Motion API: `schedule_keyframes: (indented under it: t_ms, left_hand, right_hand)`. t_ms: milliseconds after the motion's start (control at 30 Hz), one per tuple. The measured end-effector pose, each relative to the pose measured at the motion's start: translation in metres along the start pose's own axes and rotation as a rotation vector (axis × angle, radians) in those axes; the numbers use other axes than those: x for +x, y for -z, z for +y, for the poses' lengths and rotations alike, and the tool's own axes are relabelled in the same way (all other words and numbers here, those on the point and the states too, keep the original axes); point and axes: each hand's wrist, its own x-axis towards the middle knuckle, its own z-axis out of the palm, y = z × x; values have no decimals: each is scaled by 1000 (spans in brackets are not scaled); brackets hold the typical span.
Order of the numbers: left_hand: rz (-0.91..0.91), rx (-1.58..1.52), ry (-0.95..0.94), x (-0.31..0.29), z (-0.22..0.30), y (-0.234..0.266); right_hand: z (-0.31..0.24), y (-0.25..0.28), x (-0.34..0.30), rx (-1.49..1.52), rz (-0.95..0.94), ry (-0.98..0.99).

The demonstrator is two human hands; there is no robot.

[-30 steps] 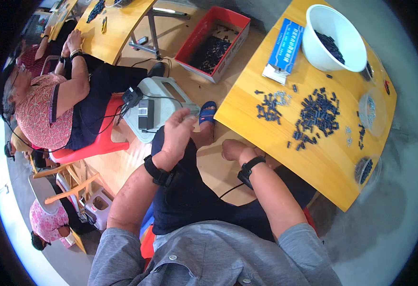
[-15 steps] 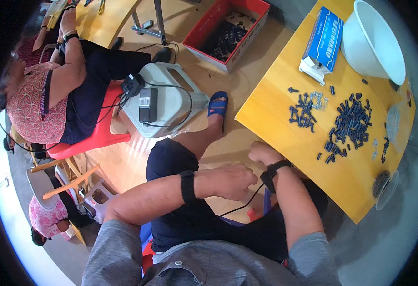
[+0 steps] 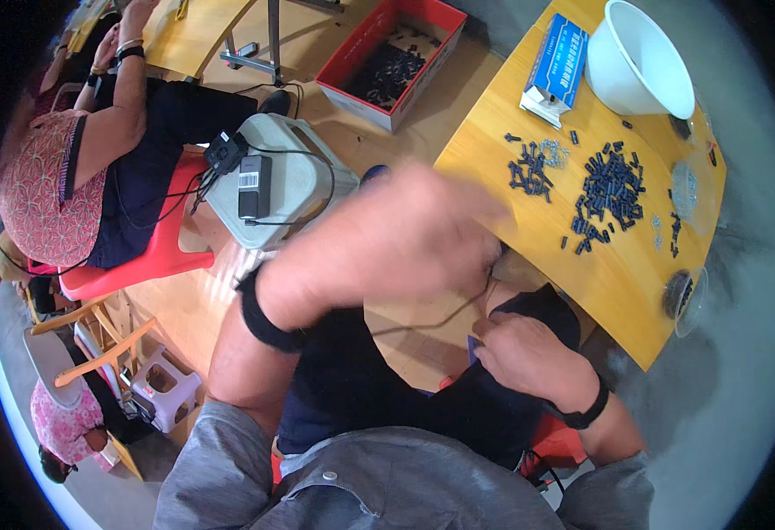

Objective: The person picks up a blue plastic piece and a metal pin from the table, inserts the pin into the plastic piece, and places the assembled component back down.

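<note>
My left hand (image 3: 414, 234) is raised over the gap between my knees and the table, smeared by motion, so its fingers cannot be read. A black band circles that wrist. My right hand (image 3: 533, 358) is low over my right thigh, back upward, fingers curled together; anything in them is hidden. It also wears a black wristband. Beyond it, on the yellow table (image 3: 484, 150), lie a pile of short black cylindrical pieces (image 3: 612, 190), a smaller group of black screw-like pieces (image 3: 529, 177) and a cluster of tiny silvery parts (image 3: 553, 154). Neither hand touches these.
A blue-and-white box (image 3: 557, 66) and a white basin (image 3: 643, 62) stand on the table's far side; clear round containers (image 3: 686, 190) line its right edge. A red box (image 3: 387, 62) of black pieces sits on the floor. At left are a grey stool (image 3: 290, 194) with black devices and a seated person.
My left hand has risen forward and now blurs. My right hand has drawn back from the table edge to my thigh. The view has shifted, moving the table slightly left and up.
</note>
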Motion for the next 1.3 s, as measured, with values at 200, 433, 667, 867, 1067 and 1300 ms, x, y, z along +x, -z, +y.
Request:
schedule_keyframes:
  t_ms: [200,433,667,867,1067,1300]
  left_hand:
    - [1065,-406,46,7,-36,5]
    - [1180,-592,343,11,-104,-22]
    - [1150,-664,706,11,-149,-53]
    - [1249,-709,701,10,-157,-38]
    - [1261,-826,820,12,-151,-40]
    - [1287,-856,745,31,-151,-29]
  right_hand:
    - [13,-15,14,-463,199,46]
    - [74,-52,108,-311,244,-18]
    - [84,-38,221,-466,-153,-376]
    - [169,-44,237,-439,-130,-370]
    - [173,-108,170,-367,-60,-383]
    - [208,-71,196,-342,128,-499]
